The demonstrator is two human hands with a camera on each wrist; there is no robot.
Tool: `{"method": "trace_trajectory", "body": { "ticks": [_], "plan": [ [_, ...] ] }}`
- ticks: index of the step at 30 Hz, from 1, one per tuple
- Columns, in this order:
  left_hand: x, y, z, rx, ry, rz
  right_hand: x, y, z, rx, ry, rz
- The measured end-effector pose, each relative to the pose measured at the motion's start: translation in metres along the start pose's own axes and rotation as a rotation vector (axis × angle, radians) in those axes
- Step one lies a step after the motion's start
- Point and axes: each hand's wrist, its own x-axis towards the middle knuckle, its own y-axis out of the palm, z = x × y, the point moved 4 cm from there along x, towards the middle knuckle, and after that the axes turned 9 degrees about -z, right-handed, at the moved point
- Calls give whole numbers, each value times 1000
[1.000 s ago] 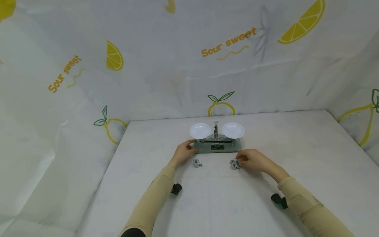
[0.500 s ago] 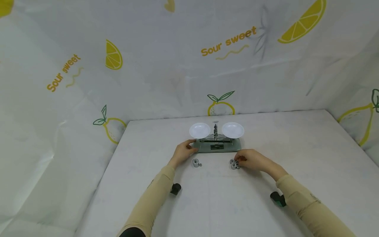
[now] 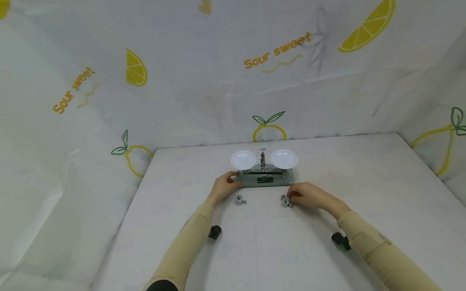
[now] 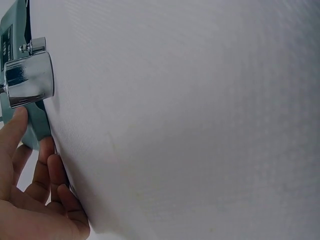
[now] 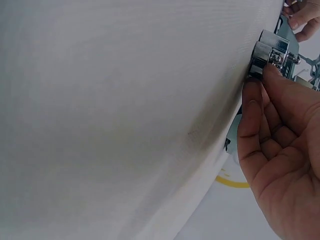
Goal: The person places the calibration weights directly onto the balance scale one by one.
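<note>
A green balance scale [image 3: 251, 182] with two white pans stands toward the back of the table. My left hand [image 3: 221, 188] holds the left end of its base, the thumb in front and the other fingers around the end. Before that end stand a large metal weight [image 4: 31, 80] and a small weight [image 4: 38, 46]. In front of the scale's right end, my right hand [image 3: 309, 195] pinches a metal weight [image 5: 260, 56] between thumb and index finger, within a cluster of several weights [image 3: 285, 203]. The fingertips partly hide this cluster in the head view.
White cloth covers the table [image 3: 255, 250]. Behind it hangs a white sheet [image 3: 204, 101] printed with lemons and lettering. Black wrist devices show beneath both forearms. The left pan [image 3: 243, 160] and right pan [image 3: 284, 159] stand level with each other.
The head view has shifted slightly. Both hands keep almost the same places, the right fingers moving only a little at the weights.
</note>
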Motion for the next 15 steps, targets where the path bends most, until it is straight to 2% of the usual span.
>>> {"method": "trace_trajectory", "body": {
  "ticks": [5,9,15],
  "plan": [
    [0,0,1,-5,-6,-3,2,-1,2,-30,-26,10],
    [1,0,1,-2,-2,0,0,-4,4,-54,-13,1],
    [-1,0,-1,-7,1,2,-6,-17,14,-96,-40,-65]
  ]
}}
